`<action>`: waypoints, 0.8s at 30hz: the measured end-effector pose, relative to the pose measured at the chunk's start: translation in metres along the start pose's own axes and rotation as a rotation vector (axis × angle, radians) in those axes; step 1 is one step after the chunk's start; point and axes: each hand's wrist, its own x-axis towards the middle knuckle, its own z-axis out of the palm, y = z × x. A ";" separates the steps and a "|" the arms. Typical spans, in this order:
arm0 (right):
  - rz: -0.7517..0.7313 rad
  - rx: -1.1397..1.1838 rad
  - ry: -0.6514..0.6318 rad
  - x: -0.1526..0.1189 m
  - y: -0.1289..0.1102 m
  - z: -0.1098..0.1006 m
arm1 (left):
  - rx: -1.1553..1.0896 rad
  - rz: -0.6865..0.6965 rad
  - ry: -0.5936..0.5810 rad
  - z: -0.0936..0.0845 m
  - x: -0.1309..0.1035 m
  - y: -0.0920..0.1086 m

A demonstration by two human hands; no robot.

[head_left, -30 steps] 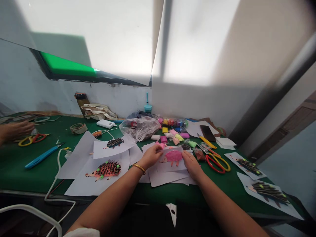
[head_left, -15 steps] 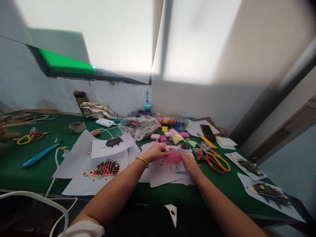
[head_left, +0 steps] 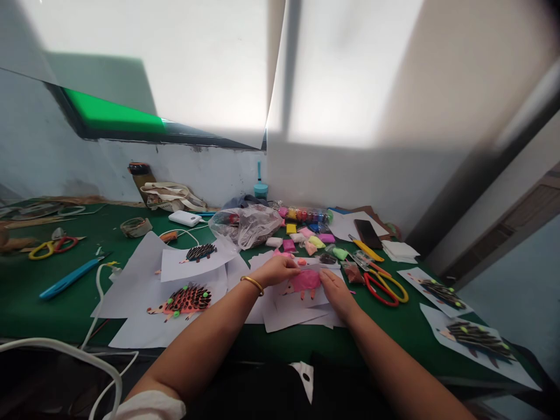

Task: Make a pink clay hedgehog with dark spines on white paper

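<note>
A pink clay animal figure (head_left: 306,280) lies on white paper (head_left: 286,315) between my hands. My left hand (head_left: 278,270), with a gold bangle at the wrist, reaches over its upper left side; the fingers are bent together at the figure's top edge, and anything between them is too small to make out. Against the figure's right edge rests my right hand (head_left: 336,291), its fingers stretched out and holding nothing. Behind the figure are small packets of coloured clay, among them a yellow one (head_left: 291,228).
Red and yellow scissors (head_left: 385,289), a phone (head_left: 368,233) and a yellow cutter (head_left: 366,249) lie at the right. Hedgehog pictures are on both sides, one (head_left: 186,300) at left. A blue cutter (head_left: 70,278), more scissors (head_left: 53,247) and a plastic bag (head_left: 251,224) also lie on the green table.
The view has shifted very slightly. Both hands stay at the pink figure in nearly the same pose. At the far left edge, a blurred brownish shape has moved.
</note>
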 end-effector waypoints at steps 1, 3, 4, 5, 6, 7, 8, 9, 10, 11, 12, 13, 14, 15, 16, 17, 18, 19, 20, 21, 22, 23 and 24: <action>0.004 -0.006 0.003 0.000 0.000 0.000 | 0.002 -0.002 -0.004 0.001 0.001 0.000; 0.006 -0.021 0.011 -0.001 0.000 0.000 | 0.008 -0.008 -0.014 0.003 0.003 -0.001; 0.006 -0.025 0.019 -0.001 0.000 0.000 | 0.013 -0.012 -0.020 0.004 0.003 -0.002; 0.005 -0.027 0.024 -0.001 -0.001 0.000 | 0.017 -0.016 -0.025 0.004 0.004 -0.002; 0.005 -0.027 0.024 -0.001 -0.001 0.000 | 0.021 -0.018 -0.030 0.003 0.004 -0.002; 0.004 -0.026 0.020 -0.002 -0.001 0.000 | 0.023 -0.017 -0.034 0.002 0.004 -0.002; 0.004 -0.026 0.015 -0.002 -0.002 0.000 | 0.022 -0.012 -0.034 0.001 0.004 -0.001; 0.003 -0.026 0.009 -0.002 -0.002 0.000 | 0.018 -0.003 -0.031 0.000 0.003 0.000; 0.005 -0.028 0.002 -0.002 -0.003 0.000 | 0.014 0.010 -0.026 0.000 0.003 0.001; 0.008 -0.030 -0.002 -0.002 -0.003 0.000 | 0.010 0.021 -0.021 -0.001 0.004 0.003; 0.011 -0.034 -0.002 -0.002 -0.003 0.000 | 0.010 0.030 -0.016 -0.001 0.004 0.004; 0.011 -0.040 -0.003 -0.002 -0.004 0.000 | 0.013 0.034 -0.014 0.000 0.004 0.005; 0.010 -0.046 -0.006 -0.002 -0.004 0.000 | 0.020 0.033 -0.014 0.001 0.005 0.006; 0.008 -0.052 -0.010 -0.001 -0.004 0.000 | 0.028 0.030 -0.013 0.002 0.006 0.007; 0.004 -0.056 -0.014 -0.001 -0.004 0.000 | 0.034 0.026 -0.010 0.003 0.006 0.008; -0.001 -0.060 -0.015 -0.001 -0.003 0.000 | 0.039 0.023 -0.006 0.004 0.007 0.008; -0.003 -0.064 -0.014 -0.001 -0.003 0.000 | 0.040 0.023 -0.003 0.005 0.007 0.008; -0.004 -0.067 -0.010 -0.001 -0.003 0.000 | 0.041 0.022 -0.002 0.005 0.007 0.008; -0.006 -0.071 -0.006 0.000 -0.003 0.000 | 0.038 0.021 0.001 0.005 0.008 0.008; -0.008 -0.073 -0.003 -0.001 -0.003 0.000 | 0.033 0.020 0.008 0.005 0.008 0.008; -0.009 -0.074 -0.003 -0.001 -0.003 0.001 | 0.029 0.022 0.016 0.006 0.008 0.008; -0.010 -0.073 -0.005 -0.001 -0.004 0.001 | 0.025 0.025 0.024 0.006 0.008 0.008; -0.013 -0.070 -0.009 -0.002 -0.004 0.001 | 0.023 0.030 0.032 0.006 0.008 0.009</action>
